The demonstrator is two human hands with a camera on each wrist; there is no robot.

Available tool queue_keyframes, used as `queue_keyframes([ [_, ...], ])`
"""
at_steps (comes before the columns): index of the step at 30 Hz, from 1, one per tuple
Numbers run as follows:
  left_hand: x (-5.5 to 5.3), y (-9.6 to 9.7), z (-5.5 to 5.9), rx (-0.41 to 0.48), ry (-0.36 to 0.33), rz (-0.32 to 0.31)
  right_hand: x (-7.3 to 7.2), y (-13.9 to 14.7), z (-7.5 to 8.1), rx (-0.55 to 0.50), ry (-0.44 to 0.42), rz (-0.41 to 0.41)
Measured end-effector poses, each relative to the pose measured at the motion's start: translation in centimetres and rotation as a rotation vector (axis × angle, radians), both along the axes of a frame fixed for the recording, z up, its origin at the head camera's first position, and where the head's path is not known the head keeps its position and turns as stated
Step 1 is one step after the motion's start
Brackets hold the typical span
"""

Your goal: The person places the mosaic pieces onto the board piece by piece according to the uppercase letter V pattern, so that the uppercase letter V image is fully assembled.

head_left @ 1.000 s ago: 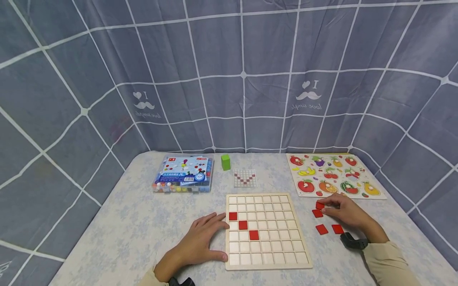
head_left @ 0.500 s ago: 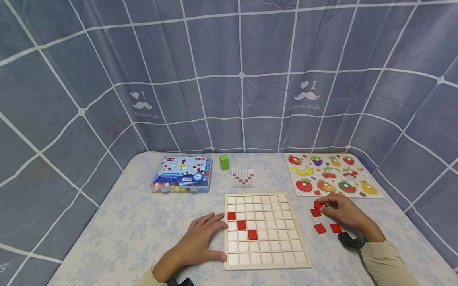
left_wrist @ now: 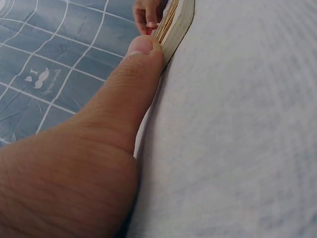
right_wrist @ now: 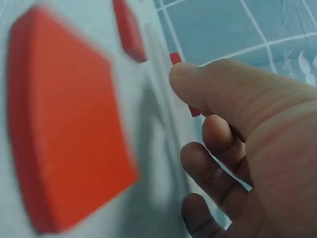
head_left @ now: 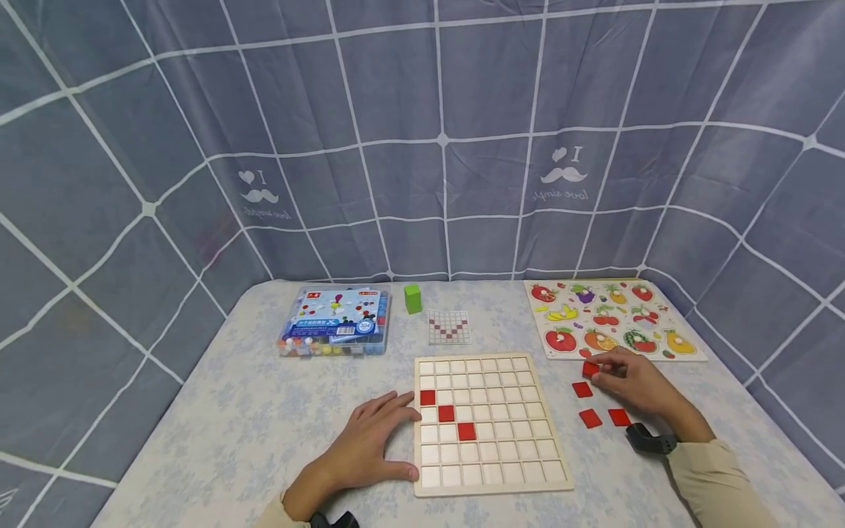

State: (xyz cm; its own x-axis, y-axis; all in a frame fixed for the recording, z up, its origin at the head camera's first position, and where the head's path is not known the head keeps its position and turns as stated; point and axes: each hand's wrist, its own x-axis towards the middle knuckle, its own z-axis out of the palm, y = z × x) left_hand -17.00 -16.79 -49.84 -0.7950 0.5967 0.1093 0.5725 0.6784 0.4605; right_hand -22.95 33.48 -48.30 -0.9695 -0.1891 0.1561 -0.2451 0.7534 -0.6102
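Right hand [head_left: 635, 377] pinches a red tile [head_left: 589, 370]; left hand [head_left: 364, 449], fingers spread, touches the wooden board [head_left: 500, 413], probably steadying it. Loose tiles [head_left: 590, 419] near right hand, apparently for reach.

Cloth-covered table [head_left: 231, 411] across the lower frame, pale with bluish blotches, on it a box [head_left: 339, 319] left of centre, green block [head_left: 412, 299] and card [head_left: 450, 328] near the middle, fruit board [head_left: 623, 301] at right, grid board [head_left: 495, 490] bottom centre, three loose red tiles [head_left: 590, 419] lower right.
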Motion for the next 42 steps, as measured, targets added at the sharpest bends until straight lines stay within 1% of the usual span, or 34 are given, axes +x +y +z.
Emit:
queue_keyframes([
  [2, -0.1, 0.0, 0.0, 0.0, 0.0, -0.004, 0.2, -0.2, 0.5, -0.002, 0.04, -0.001],
  [5, -0.2, 0.1, -0.1, -0.005, 0.001, -0.003, 0.5, -0.7, 1.3, 0.005, 0.113, 0.022],
  [9, -0.2, 0.1, -0.1, -0.004, -0.006, 0.0, 0.9, -2.0, 2.4, -0.008, 0.178, 0.083],
  [11, -0.2, 0.1, -0.1, 0.001, -0.017, 0.0, 1.3, -2.8, 2.9, -0.037, 0.183, 0.12],
  [15, -0.1, 0.1, -0.2, 0.006, -0.029, -0.004, 2.2, -4.8, 3.4, -0.099, 0.162, 0.178],
  [19, 0.0, 0.1, -0.2, 0.007, -0.027, -0.007, 3.1, -7.1, 3.1, -0.141, 0.11, 0.243],
  [23, 0.0, 0.2, -0.2, 0.006, -0.023, -0.006, 3.8, -9.4, 2.3, -0.17, 0.065, 0.358],
  [26, 0.0, 0.2, -0.1, 0.004, -0.012, -0.004, 4.4, -11.0, 2.0, -0.214, 0.012, 0.433],
  [29, 0.0, 0.1, 0.0, 0.007, 0.006, -0.005, 5.1, -12.4, 1.9, -0.244, -0.059, 0.473],
  [31, 0.0, 0.1, 0.1, 0.011, 0.015, -0.008, 5.5, -13.2, 1.7, -0.249, -0.087, 0.497],
  [34, -0.1, 0.1, 0.2, 0.009, 0.016, -0.008, 5.9, -14.1, 1.2, -0.217, -0.079, 0.536],
  [36, -0.1, 0.1, 0.2, 0.005, 0.008, -0.007, 6.1, -14.5, 0.8, -0.188, -0.042, 0.558],
  [39, -0.1, 0.1, 0.2, -0.001, -0.002, -0.001, 6.4, -15.0, 0.3, -0.134, 0.016, 0.561],
  [42, -0.1, 0.1, 0.1, -0.006, -0.011, 0.005, 6.7, -15.4, 0.0, -0.107, 0.039, 0.543],
])
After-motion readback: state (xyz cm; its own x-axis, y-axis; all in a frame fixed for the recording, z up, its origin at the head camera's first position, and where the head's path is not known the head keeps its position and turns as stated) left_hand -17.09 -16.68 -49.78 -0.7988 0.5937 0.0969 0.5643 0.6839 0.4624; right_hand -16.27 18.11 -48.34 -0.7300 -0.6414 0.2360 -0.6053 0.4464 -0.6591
